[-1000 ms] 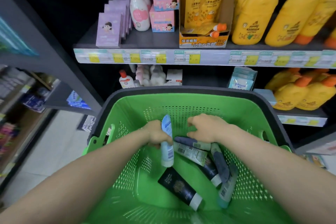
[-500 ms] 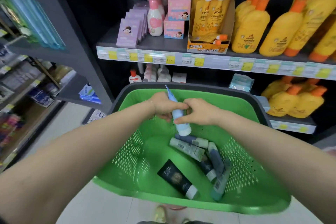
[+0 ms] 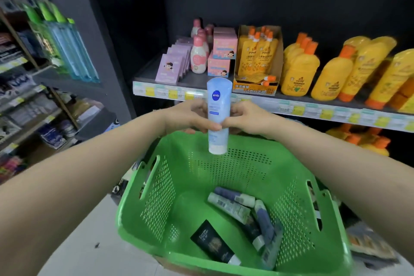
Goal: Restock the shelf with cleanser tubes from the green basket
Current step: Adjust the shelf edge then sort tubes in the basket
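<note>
A light blue cleanser tube [image 3: 217, 105] stands upright above the green basket [image 3: 179, 186], cap end down, its label facing me. My left hand [image 3: 189, 116] grips it from the left and my right hand [image 3: 244, 117] pinches it from the right, both at mid-height. Several more tubes [image 3: 244, 210] lie in a heap on the basket floor, dark blue and pale ones, plus a black tube [image 3: 214, 245] nearer me. The dark shelf [image 3: 156, 74] behind the tube has a bare strip at its left end.
On that shelf stand purple boxes [image 3: 169, 69], pink bottles [image 3: 198, 57], pink boxes [image 3: 223, 51], an orange-capped pouch display [image 3: 257, 58] and yellow bottles [image 3: 331, 71]. A second shelving unit with green-blue bottles [image 3: 67, 51] stands at the left. Pale floor lies below left.
The blue tube was lifted from the basket floor to above its rim and turned upright with its label toward me. My right hand joined the left on it. The view tilted upward.
</note>
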Demonstrator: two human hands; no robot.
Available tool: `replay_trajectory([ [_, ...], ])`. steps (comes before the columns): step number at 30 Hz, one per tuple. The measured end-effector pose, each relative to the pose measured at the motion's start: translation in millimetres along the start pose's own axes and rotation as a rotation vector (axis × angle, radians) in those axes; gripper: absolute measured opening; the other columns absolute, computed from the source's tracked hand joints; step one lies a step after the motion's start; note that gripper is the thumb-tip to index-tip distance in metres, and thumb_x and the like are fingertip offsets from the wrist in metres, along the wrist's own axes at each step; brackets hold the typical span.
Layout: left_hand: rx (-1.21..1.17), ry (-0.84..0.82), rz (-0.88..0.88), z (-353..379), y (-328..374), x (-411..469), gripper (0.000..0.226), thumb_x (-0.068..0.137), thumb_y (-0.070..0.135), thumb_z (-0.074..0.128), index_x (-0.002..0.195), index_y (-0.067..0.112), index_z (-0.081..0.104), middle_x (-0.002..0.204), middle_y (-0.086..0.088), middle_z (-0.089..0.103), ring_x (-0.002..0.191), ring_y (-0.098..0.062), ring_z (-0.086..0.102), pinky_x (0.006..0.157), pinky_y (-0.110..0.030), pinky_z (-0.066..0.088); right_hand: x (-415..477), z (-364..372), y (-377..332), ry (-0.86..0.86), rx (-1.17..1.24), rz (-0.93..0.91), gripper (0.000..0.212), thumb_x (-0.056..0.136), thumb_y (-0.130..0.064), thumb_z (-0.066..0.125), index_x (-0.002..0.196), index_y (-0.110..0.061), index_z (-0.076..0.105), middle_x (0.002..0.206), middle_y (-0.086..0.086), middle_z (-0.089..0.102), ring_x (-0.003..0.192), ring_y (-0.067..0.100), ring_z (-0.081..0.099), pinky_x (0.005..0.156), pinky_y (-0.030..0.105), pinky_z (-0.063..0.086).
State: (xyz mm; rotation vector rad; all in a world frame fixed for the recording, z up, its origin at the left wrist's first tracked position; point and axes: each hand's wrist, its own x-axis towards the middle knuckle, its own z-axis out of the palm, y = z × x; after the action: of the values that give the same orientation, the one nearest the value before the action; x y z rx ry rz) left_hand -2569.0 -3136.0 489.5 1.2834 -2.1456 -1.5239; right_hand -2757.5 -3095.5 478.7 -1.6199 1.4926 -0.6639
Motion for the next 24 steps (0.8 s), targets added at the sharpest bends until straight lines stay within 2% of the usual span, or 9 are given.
replay_trajectory([
  [2, -0.079, -0.012, 0.046, -8.2, 4.7, -2.6, 0.051, 0.079, 0.011, 0.075, 0.124, 0.017, 0.053, 0.112, -0.004, 0.069, 0.085, -0.010, 0.065, 0.073, -0.022, 0.049, 5.0, -7.1, -14.1, -0.018, 0.017, -0.018, 0.028, 0.078, -0.017, 0.068, 0.104, -0.007, 0.071, 0.103, 0.027, 0.068, 0.080, 0.023, 0.061, 0.086, 0.048, 0.052],
  [4, -0.143, 0.027, 0.106, -16.5, 11.8, -6.3, 0.053, 0.079, 0.003, 0.072, 0.126, 0.017, 0.053, 0.108, -0.010, 0.070, 0.087, -0.020, 0.063, 0.079, -0.033, 0.045, 10.3, -15.1, -29.9, -0.038, 0.027, -0.033, 0.023, 0.082, -0.011, 0.064, 0.105, -0.009, 0.070, 0.107, 0.027, 0.067, 0.087, 0.030, 0.065, 0.093, 0.052, 0.050],
  [7, -0.149, 0.116, 0.172, -32.9, 22.7, -11.8, 0.048, 0.080, 0.006, 0.072, 0.121, 0.023, 0.056, 0.097, -0.003, 0.071, 0.076, -0.015, 0.063, 0.070, -0.029, 0.045, 17.0, -24.9, -56.8, -0.060, 0.008, -0.057, 0.021, 0.086, -0.010, 0.062, 0.105, -0.013, 0.069, 0.106, 0.014, 0.071, 0.098, 0.030, 0.067, 0.093, 0.042, 0.053],
  [10, -0.129, 0.161, 0.211, -51.2, 33.7, -16.4, 0.046, 0.080, 0.010, 0.073, 0.120, 0.027, 0.057, 0.091, 0.005, 0.073, 0.072, -0.008, 0.066, 0.071, -0.026, 0.049, 25.3, -34.8, -79.9, -0.102, 0.012, -0.065, 0.029, 0.087, -0.013, 0.062, 0.116, -0.015, 0.065, 0.111, 0.009, 0.070, 0.101, 0.022, 0.067, 0.092, 0.034, 0.053],
  [14, -0.099, 0.219, 0.263, -73.0, 51.5, -23.2, 0.041, 0.080, 0.015, 0.073, 0.114, 0.035, 0.060, 0.094, 0.003, 0.073, 0.076, -0.012, 0.065, 0.071, -0.029, 0.046, 31.9, -44.2, -110.6, -0.079, 0.020, -0.097, 0.045, 0.085, -0.018, 0.068, 0.128, -0.019, 0.055, 0.115, 0.006, 0.068, 0.099, 0.018, 0.069, 0.085, 0.032, 0.056],
  [17, -0.091, 0.256, 0.282, -90.5, 64.7, -26.0, 0.042, 0.080, 0.018, 0.074, 0.118, 0.029, 0.058, 0.101, -0.001, 0.072, 0.078, -0.014, 0.065, 0.069, -0.028, 0.046, 34.4, -48.9, -133.0, 0.006, -0.037, -0.138, 0.054, 0.083, -0.026, 0.070, 0.132, -0.025, 0.047, 0.117, 0.002, 0.063, 0.096, 0.019, 0.069, 0.082, 0.033, 0.057],
  [19, -0.082, 0.281, 0.293, -103.1, 73.6, -29.5, 0.043, 0.081, 0.018, 0.073, 0.120, 0.026, 0.055, 0.101, -0.001, 0.073, 0.078, -0.015, 0.066, 0.066, -0.027, 0.046, 36.2, -52.9, -148.0, 0.034, -0.093, -0.166, 0.050, 0.085, -0.033, 0.069, 0.129, -0.024, 0.048, 0.115, 0.002, 0.064, 0.093, 0.022, 0.070, 0.082, 0.035, 0.058],
  [22, -0.056, 0.311, 0.309, -122.8, 87.9, -35.9, 0.043, 0.082, 0.019, 0.073, 0.120, 0.023, 0.053, 0.102, -0.001, 0.073, 0.084, -0.017, 0.068, 0.068, -0.028, 0.049, 40.4, -58.9, -169.3, 0.072, -0.133, -0.200, 0.043, 0.085, -0.038, 0.068, 0.120, -0.019, 0.051, 0.107, 0.004, 0.068, 0.085, 0.021, 0.072, 0.071, 0.030, 0.057],
  [24, -0.046, 0.335, 0.322, -136.2, 97.1, -40.6, 0.043, 0.082, 0.019, 0.072, 0.120, 0.020, 0.053, 0.103, -0.004, 0.072, 0.081, -0.016, 0.068, 0.065, -0.026, 0.047, 45.8, -61.7, -182.3, 0.121, -0.148, -0.232, 0.040, 0.084, -0.040, 0.068, 0.111, -0.015, 0.053, 0.099, 0.007, 0.069, 0.079, 0.021, 0.071, 0.071, 0.034, 0.057],
])
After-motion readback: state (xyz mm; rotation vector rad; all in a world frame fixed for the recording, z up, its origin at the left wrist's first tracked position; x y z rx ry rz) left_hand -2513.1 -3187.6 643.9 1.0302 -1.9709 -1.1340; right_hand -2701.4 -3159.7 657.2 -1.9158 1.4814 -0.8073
